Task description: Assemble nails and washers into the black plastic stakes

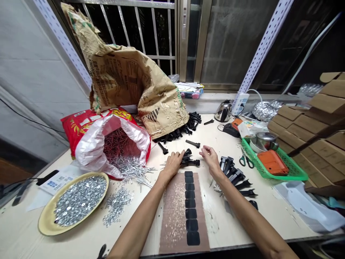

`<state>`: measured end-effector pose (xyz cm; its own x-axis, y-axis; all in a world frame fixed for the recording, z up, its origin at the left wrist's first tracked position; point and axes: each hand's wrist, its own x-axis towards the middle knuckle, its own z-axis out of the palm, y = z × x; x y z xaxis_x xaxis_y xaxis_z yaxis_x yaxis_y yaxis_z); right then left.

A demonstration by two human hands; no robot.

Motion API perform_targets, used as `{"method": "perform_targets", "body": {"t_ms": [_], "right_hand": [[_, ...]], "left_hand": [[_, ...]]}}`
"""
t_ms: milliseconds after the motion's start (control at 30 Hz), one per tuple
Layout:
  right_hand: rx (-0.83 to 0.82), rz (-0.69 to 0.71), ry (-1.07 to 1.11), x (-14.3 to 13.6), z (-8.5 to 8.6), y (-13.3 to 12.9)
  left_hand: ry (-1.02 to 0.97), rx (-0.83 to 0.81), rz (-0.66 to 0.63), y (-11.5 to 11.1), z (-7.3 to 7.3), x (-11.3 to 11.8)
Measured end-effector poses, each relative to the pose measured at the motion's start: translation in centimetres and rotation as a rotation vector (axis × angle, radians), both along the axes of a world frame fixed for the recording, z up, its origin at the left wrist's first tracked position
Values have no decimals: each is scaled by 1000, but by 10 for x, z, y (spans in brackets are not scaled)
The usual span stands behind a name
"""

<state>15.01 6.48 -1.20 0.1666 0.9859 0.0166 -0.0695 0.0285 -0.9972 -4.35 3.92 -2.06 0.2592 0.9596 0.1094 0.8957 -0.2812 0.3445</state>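
Observation:
My left hand point(174, 162) rests at the left end of a small pile of black plastic clip-like pieces point(192, 163), its fingers closed on them. To the right of that pile is my right hand point(211, 160), fingers half curled and slightly apart, with nothing visible in them. A single black piece point(193, 144) lies just beyond both hands. Below them, a brown mat point(175, 212) carries a column of black rounded squares point(191, 214). Beside my right forearm lies a fanned heap of black pieces point(233, 171) with metal pins.
On the left are a yellow plate point(43, 219) of metal washers, loose washers point(118, 205), and a red-and-white sack point(91, 144) spilling nails point(132, 167). Behind leans a brown paper sack point(159, 104). Right are scissors point(246, 161), a green basket point(283, 177) and cardboard boxes point(320, 126).

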Motion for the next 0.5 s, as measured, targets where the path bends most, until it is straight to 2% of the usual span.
{"method": "perform_targets", "body": {"t_ms": [133,267,333,400,467,500], "right_hand": [[39,-22,-65,14,-8,-4],[120,-35,-149,16,7,-10],[59,72,-113,11,18,-13],[-55,275,-84,4,26,-20],[-99,443,-100,-4,30,-30],[-90,483,-110,-8,30,-37]], "left_hand": [[94,-2,-51,0,2,-3],[131,44,-37,-5,20,-7],[112,102,-33,-12,36,-2],[86,162,-42,-24,55,9],[61,210,-92,-43,71,25],[57,238,-124,-55,78,34]]}}
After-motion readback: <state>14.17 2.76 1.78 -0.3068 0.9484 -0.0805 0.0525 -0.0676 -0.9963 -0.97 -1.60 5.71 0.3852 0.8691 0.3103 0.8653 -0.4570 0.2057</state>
